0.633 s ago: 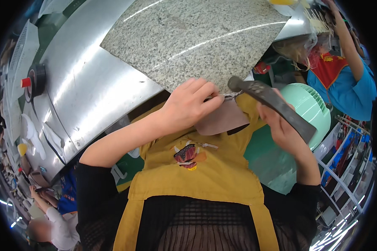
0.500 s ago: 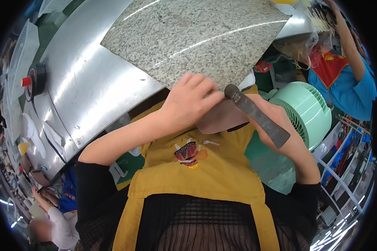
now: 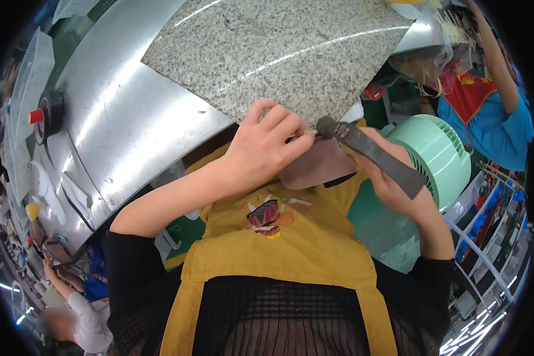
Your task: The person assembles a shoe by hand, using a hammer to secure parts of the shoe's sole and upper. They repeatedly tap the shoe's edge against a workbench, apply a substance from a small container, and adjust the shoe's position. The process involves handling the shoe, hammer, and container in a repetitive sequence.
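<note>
Ctr frame: brown flap (image 3: 319,168), prob. soft & light, best held by edge; L hand (image 3: 262,142) curled at its upper left, can't tell if pinching. R hand (image 3: 391,194) grips hammer (image 3: 378,153), likely heavy.

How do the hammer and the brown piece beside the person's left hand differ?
The hammer is dark grey; the brown piece is dull brown. The hammer looks long and narrow, while the brown piece looks broad and flat. The hammer is in the right hand; the brown piece is by the left hand. Both are near the stone slab's edge.
</note>
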Demonstrator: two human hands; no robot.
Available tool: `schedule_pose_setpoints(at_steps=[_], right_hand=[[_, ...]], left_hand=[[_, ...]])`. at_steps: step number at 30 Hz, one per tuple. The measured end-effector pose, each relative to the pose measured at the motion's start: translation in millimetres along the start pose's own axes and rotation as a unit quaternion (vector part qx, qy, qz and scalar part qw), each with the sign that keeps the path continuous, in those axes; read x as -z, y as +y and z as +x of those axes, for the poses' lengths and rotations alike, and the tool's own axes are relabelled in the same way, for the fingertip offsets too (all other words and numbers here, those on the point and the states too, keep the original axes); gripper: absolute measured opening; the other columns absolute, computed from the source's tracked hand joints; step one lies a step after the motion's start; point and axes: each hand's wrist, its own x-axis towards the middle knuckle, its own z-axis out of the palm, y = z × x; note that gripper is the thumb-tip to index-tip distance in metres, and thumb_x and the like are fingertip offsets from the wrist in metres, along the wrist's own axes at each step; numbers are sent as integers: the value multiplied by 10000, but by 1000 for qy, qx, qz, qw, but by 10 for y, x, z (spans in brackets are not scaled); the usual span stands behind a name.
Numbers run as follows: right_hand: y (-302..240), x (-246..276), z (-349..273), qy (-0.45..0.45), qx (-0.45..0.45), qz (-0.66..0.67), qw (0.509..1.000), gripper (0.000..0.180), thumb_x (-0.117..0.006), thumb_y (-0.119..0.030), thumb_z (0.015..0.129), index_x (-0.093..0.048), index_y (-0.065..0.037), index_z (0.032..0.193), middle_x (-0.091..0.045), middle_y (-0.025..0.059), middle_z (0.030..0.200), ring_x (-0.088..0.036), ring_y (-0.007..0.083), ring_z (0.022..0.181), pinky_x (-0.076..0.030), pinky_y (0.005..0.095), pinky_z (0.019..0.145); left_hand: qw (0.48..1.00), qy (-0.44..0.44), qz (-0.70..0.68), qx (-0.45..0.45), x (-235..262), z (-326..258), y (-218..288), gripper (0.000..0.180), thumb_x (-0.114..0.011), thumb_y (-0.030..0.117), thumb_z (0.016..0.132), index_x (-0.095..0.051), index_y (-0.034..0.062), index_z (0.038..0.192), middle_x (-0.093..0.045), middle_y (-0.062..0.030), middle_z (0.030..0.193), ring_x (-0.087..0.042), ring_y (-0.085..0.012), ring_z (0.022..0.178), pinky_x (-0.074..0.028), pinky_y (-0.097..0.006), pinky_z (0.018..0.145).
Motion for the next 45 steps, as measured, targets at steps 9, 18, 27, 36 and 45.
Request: schedule_pose_setpoints(at_steps=[9,18,27,36,45], right_hand=[[12,-79,26,-22,21,-70,997,412,-537,-59,818,-460,-18,1220,-609,161,989,-627,351,863,-503,396,677],[-60,-53,58,-32,-1,-29,999,432,-526,23,790,-496,-29,1218,-605,162,1028,-622,366,886,-505,384,727],[-124,-146,104,-19,3,-49,999,304,-518,-22,862,-506,-9,1165,-604,196,895,-588,401,818,-468,372,691],[-79,-64,67,21,30,-8,999,307,-531,-28,871,-511,-21,1177,-591,205,880,-592,396,798,-475,378,674],[-143,-59,146,-24,39,-20,999,388,-544,-2,817,-481,-12,1199,-602,170,940,-615,361,826,-484,383,683]], left_hand=[[990,-32,-106,82,92,-32,-100,333,-672,121,616,-639,128,947,-543,-1,858,-524,-206,842,-398,-395,832],[999,11,40,-28,44,-64,-12,280,-610,102,654,-631,95,933,-514,-8,837,-536,-187,834,-439,-394,864],[998,-43,-3,41,146,-42,-15,260,-640,91,643,-626,117,902,-527,-1,839,-511,-190,850,-390,-410,917],[999,-17,22,-19,153,-82,-38,277,-601,102,669,-635,89,944,-513,-19,850,-522,-190,864,-417,-429,940],[999,-8,17,-26,144,-152,-56,275,-617,103,663,-633,110,937,-507,-2,823,-526,-182,847,-408,-430,946]])
